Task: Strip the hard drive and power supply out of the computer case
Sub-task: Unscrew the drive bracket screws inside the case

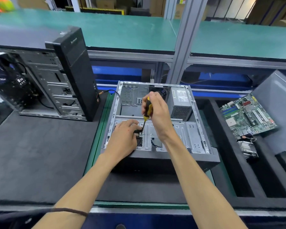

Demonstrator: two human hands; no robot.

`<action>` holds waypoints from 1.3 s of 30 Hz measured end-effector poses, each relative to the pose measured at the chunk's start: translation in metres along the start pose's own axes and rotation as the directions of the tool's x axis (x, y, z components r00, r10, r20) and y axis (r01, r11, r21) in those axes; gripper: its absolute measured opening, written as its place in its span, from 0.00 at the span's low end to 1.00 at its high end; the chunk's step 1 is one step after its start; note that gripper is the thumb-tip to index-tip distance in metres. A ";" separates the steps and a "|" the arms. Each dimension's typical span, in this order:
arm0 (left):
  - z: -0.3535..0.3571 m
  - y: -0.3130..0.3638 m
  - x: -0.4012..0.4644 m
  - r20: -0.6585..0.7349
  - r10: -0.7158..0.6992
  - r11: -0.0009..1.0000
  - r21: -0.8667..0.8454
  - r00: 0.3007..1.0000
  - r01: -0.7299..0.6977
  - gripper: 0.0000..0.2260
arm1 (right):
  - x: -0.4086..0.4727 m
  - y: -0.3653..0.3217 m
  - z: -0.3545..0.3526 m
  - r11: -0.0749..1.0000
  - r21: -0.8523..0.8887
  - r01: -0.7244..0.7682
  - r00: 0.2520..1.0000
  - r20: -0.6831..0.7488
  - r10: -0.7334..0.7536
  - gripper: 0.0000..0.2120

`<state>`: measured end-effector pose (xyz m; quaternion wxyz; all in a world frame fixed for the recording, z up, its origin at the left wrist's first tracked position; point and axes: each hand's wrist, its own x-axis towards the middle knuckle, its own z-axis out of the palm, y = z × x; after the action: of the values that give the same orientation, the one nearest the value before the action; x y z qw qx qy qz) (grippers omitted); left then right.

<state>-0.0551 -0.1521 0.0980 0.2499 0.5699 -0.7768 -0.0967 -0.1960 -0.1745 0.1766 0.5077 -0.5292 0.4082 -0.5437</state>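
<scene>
An open computer case (196,113) lies on its side in front of me. The grey power supply (180,103) sits in its far right corner. My right hand (157,113) grips a yellow and black screwdriver (147,108), held upright with its tip down on the silver drive cage (180,133). My left hand (124,138) rests on the cage's left part, fingertips touching a small black part beside the screwdriver tip. The hard drive itself is hidden from me.
A second case (53,83) with a black front stands at the left on a dark foam mat (40,154). A green motherboard (248,114) and a heatsink (248,147) lie at the right beside a grey side panel (279,104). A green bench (122,28) runs behind.
</scene>
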 end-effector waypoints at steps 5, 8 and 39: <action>-0.001 0.001 0.001 -0.009 -0.003 1.000 -0.004 1.000 0.003 0.18 | 0.003 0.003 -0.002 0.996 0.085 0.020 0.996 0.081 -0.027 0.14; -0.002 0.002 0.001 -0.004 -0.008 1.000 -0.005 1.000 0.008 0.19 | 0.006 0.001 0.004 0.994 0.109 0.002 0.990 0.141 -0.018 0.16; -0.005 -0.003 0.005 0.008 0.000 0.999 -0.035 1.000 0.000 0.20 | 0.006 0.012 0.023 0.989 0.101 0.104 0.993 0.052 -0.110 0.07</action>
<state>-0.0514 -0.1572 0.1024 0.2565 0.5650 -0.7761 -0.1126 -0.1710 -0.1799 0.1684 0.5146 -0.5400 0.3371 -0.5744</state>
